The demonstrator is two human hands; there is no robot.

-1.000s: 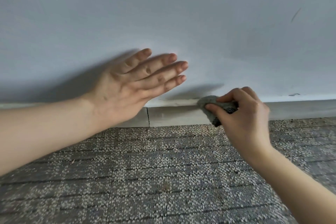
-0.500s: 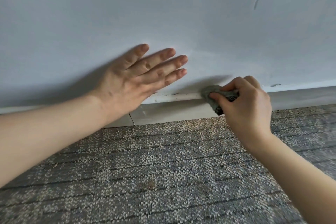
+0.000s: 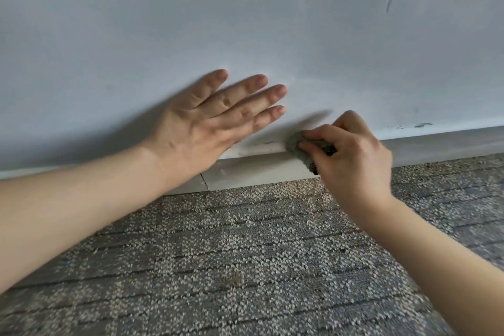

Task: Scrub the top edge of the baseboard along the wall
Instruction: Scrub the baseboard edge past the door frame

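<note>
Pinching a grey pad [image 3: 296,144], right hand [image 3: 351,155] seemingly presses baseboard [image 3: 436,144] top edge; left hand [image 3: 201,128] flat, released, on wall [image 3: 245,22].

The wall [image 3: 245,22] stands ahead, with the baseboard [image 3: 441,144] running along its foot and the carpet [image 3: 245,267] spreading out before it. The left hand [image 3: 201,128] lies flat on the wall just above the baseboard, its heel overlapping the top edge. To its right, near it but apart, the right hand [image 3: 351,153] presses a scrub pad [image 3: 296,146] onto the baseboard's top edge. A joint [image 3: 205,181] in the baseboard sits below the left hand.
</note>
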